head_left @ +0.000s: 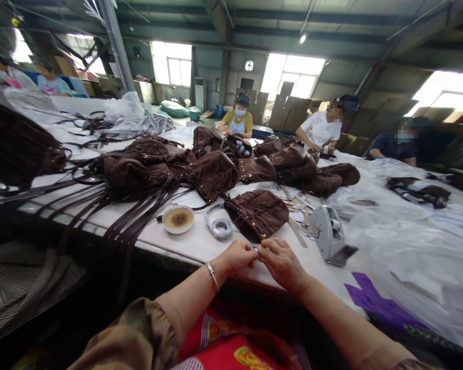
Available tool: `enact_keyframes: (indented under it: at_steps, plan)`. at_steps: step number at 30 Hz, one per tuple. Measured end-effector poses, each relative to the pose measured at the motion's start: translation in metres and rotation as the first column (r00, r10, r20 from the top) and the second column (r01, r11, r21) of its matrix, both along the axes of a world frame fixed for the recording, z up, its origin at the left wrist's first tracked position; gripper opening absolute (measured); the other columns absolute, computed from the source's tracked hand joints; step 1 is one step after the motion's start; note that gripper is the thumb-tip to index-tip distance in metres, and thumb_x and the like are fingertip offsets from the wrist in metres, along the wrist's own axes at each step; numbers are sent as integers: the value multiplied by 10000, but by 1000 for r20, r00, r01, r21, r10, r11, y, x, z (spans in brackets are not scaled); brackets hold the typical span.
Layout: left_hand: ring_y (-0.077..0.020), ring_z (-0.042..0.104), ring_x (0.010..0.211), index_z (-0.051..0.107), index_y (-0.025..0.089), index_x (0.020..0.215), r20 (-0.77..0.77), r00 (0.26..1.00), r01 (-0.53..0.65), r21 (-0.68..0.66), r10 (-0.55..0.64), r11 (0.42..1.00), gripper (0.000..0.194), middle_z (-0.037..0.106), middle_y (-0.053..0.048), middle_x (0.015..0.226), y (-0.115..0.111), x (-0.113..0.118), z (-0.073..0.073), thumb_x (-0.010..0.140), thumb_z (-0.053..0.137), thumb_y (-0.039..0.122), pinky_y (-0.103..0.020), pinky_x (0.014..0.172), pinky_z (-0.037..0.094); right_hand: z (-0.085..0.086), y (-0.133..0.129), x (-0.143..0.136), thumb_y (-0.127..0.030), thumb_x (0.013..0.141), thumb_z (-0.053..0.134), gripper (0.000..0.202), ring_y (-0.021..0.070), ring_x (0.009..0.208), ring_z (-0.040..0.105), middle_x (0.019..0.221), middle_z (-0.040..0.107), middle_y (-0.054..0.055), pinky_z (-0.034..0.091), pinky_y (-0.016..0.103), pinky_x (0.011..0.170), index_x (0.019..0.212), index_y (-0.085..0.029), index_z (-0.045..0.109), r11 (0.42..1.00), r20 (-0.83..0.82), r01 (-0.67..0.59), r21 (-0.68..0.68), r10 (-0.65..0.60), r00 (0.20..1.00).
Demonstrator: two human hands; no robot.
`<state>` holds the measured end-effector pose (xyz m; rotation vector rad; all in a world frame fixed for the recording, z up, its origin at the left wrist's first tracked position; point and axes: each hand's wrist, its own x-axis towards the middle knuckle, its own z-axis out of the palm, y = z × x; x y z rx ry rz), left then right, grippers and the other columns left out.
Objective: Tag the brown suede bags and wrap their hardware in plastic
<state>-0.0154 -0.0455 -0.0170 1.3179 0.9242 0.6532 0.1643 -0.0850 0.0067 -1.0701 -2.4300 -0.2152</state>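
Note:
My left hand (239, 256) and my right hand (281, 261) meet at the table's near edge, fingertips closed together. Between them shows a tiny pale piece (255, 249), too small to name. Just beyond the fingers lies a dark brown fringed bag (257, 211) with small metal eyelets, its lower corner close to my right hand. Left of that bag rests a coil of grey-white strip (220, 228). A white bowl (178, 230) with a tan, dark-centred content stands further left.
More brown bags (212, 174) are heaped across the table, their straps (139, 210) hanging over the front edge. A grey dispenser-like device (329, 236) stands right, beside scattered paper slips (299, 216). Clear plastic bags (420, 257) and a purple piece (374, 298) cover the right side. Several people sit beyond.

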Motion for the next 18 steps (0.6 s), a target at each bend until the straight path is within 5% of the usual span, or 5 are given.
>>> enact_keyframes:
  at_steps: [5,13,18]
  plan:
    - [-109,510,622,617,134,641,94,995,-3,-152,17,988,336,585,10,636,-1,1,12,642,729,450,-223,584,395,-6,-3,-2,-205,976,525,171,219,924,552,976,666,85,389,367,834,996,-179,692,996,-52,62,71,-59,997]
    - [-94,421,505,564,146,583,-88,995,-29,85,37,996,420,527,20,537,1,9,1,733,664,525,-238,504,296,-22,-9,1,-243,953,576,129,221,961,577,1007,680,77,405,372,840,951,-192,694,982,-163,182,49,-172,972]
    - [-158,573,672,621,161,612,-213,968,-42,393,135,919,348,641,-31,716,7,10,-14,795,636,457,-271,648,446,0,-11,37,-236,928,585,182,245,1059,584,1161,663,94,437,396,923,1077,-206,685,974,-214,224,38,-211,954]
